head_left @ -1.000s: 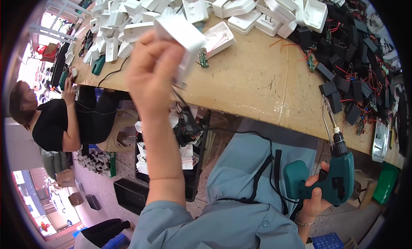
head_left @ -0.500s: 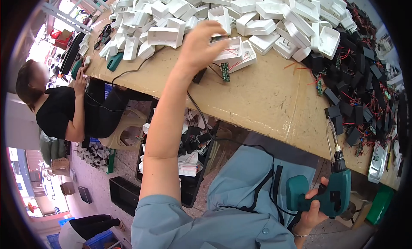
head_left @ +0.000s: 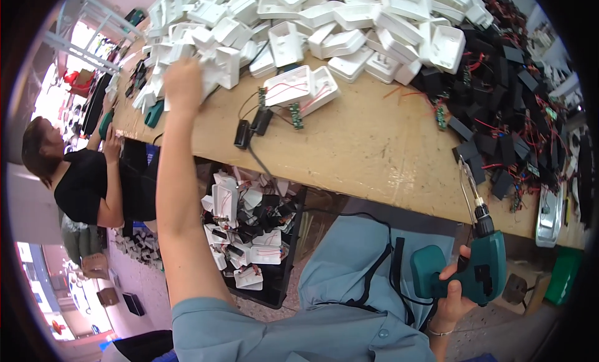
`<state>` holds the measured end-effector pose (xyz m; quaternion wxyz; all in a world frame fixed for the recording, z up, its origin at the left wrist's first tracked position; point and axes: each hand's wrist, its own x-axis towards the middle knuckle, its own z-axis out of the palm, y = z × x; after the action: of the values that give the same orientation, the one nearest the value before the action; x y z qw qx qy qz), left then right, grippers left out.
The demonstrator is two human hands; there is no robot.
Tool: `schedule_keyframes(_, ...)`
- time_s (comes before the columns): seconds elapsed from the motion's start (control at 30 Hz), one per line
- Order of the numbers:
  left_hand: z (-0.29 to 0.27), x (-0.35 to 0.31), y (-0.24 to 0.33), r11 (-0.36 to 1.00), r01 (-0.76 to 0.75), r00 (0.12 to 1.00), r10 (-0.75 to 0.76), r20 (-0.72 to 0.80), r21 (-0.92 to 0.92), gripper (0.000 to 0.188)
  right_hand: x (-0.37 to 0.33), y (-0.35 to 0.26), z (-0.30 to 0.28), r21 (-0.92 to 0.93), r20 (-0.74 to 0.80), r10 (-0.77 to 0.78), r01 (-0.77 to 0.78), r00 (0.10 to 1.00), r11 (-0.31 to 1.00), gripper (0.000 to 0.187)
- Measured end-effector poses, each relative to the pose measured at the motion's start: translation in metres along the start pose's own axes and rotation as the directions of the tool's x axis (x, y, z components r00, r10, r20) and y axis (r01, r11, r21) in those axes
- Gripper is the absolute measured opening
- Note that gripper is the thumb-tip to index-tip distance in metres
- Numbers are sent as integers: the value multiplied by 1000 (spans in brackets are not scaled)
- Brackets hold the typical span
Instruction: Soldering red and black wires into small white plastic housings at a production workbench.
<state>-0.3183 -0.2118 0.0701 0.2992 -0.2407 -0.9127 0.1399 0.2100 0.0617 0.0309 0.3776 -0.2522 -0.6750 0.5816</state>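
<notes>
At the left part of the table, my left hand (head_left: 183, 84) is closed among white plastic casings (head_left: 226, 67). Its fingertips are hidden and slightly blurred, so what they grip is unclear. Low on the right, my right hand (head_left: 455, 299) is wrapped round the handle of a teal power drill (head_left: 488, 265). Its black chuck carries long thin metal prongs (head_left: 467, 181) pointing up over the table edge. Between my hands, two opened white casing halves (head_left: 288, 87) lie with red wires inside. Small green circuit boards (head_left: 296, 115) and black blocks (head_left: 242, 134) on leads rest beside them.
White casings (head_left: 349, 44) are heaped along the far side. Black boxes with wired boards (head_left: 499, 112) are piled at the right, near a metal tray (head_left: 548, 218). Below the table edge stands a black crate (head_left: 284, 287) of parts. Another person (head_left: 81, 181) sits at the left.
My left hand has moved left, from above the opened casing halves to the casings at the left, and its fingers have curled in. The right hand keeps hold of the drill. The view has shifted slightly.
</notes>
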Motion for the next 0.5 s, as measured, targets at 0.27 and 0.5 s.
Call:
schedule_keyframes(0.27,-107,-24,55,-279,158,875,-404,265,-947,45,7,3,-4,61,-45,-4,7,999,998,65)
schedule_keyframes(0.5,-148,-83,270,-461,436,890,95,446,-773,39,6,7,-12,88,-46,-41,45,998,995,65)
